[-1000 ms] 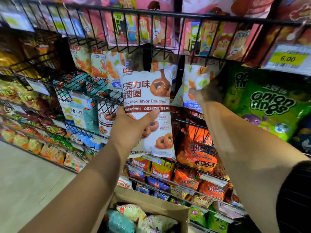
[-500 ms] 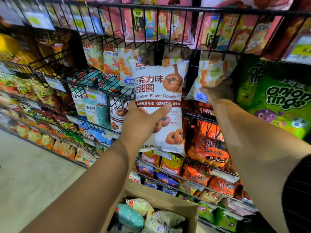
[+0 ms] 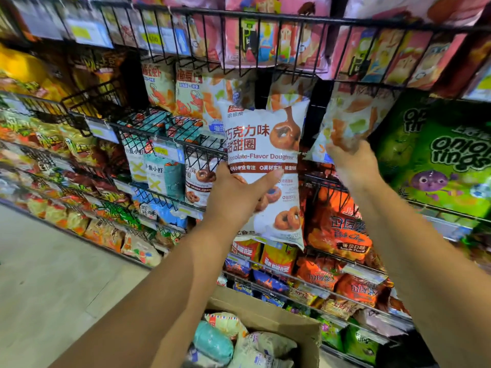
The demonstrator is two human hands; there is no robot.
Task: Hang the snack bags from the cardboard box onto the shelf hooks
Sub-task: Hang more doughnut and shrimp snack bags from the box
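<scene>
My left hand grips a white chocolate-flavor doughnut bag by its middle, upright in front of the wire shelf. To the right, my right hand holds the lower edge of a white and orange snack bag that hangs under the upper rack. Behind the doughnut bag hang more white and orange bags. Below me stands the open cardboard box with several snack bags inside.
Black wire racks run across the shelving, with pink bags above. A large green onion rings bag hangs at the right. Orange chip bags fill the rows below. Doughnut bags sit at left. Light floor lies left.
My left hand has shifted the doughnut bag a little to the right. My right hand stays on the hanging white and orange bag. The view has moved closer and lower.
</scene>
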